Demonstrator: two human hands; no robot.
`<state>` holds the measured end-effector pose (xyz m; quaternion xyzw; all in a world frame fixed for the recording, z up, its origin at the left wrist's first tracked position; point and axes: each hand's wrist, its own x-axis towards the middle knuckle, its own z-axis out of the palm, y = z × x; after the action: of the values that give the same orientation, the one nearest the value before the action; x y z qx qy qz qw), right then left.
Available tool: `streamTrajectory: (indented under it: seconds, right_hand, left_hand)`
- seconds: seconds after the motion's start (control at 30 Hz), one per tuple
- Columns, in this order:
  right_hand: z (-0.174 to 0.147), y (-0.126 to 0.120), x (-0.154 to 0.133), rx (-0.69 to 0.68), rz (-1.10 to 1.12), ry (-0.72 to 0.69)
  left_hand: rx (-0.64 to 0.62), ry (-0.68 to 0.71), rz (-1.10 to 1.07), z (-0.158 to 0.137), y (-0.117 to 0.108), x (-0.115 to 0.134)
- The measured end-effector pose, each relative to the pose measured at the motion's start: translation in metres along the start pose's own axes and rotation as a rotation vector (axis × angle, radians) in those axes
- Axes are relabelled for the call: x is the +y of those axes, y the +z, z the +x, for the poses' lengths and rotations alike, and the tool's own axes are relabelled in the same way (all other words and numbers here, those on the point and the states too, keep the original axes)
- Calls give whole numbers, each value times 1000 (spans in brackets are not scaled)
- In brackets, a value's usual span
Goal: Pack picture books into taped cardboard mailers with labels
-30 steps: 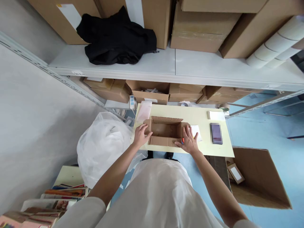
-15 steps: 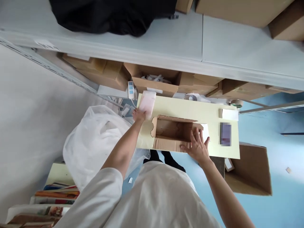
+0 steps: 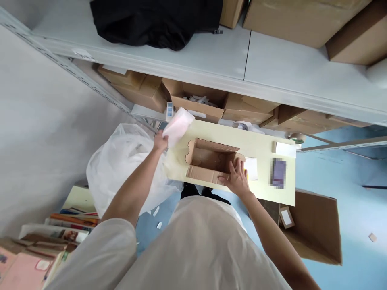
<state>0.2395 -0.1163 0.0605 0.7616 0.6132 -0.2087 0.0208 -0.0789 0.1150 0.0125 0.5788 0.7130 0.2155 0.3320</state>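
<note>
The left hand (image 3: 161, 141) pinches one end of a pinkish-white packet (image 3: 179, 125) by the surface's (image 3: 222, 129) left edge. With the far end apparently unsupported, a loose grip could let it droop or drop toward the translucent plastic bag (image 3: 119, 171). The right hand (image 3: 238, 178), fingers spread wide, touches the right end of the open cardboard box (image 3: 201, 172), which stands near the surface's near edge. A pull bodyward could drag the box over; hard pressure might buckle its end wall or loose flaps.
</note>
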Motion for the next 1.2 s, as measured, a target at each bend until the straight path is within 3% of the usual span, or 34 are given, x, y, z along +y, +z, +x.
streamTrajectory:
  seconds: [0.1, 0.2, 0.3, 0.43, 0.6, 0.8, 0.93, 1.03, 1.13, 1.2]
  right_hand:
    - [4, 4, 7, 36, 97, -46]
    - [10, 7, 12, 99, 186, -79]
    - [14, 10, 14, 122, 256, -85]
    - [18, 13, 13, 144, 347, -55]
    - [20, 18, 11, 179, 425, -29]
    - [17, 15, 9, 163, 453, -1]
    - [16, 12, 7, 154, 432, 13]
    - [14, 13, 7, 157, 441, 7]
    - [10, 14, 10, 248, 532, 23]
    - [6, 11, 16, 354, 663, 89]
  left_hand:
    - [160, 172, -17, -30, -49, 18]
    - [197, 351, -25, -71, -77, 54]
    - [102, 448, 12, -110, -71, 95]
    - [-124, 483, 140, -139, -32, 124]
    - [-374, 357, 414, -137, 10, 118]
    - [-447, 356, 536, -115, 39, 119]
    - [-469, 426, 545, -122, 51, 126]
    - [-384, 558, 526, -141, 44, 120]
    - [-115, 701, 383, -157, 25, 94]
    - [37, 653, 198, -159, 13, 67]
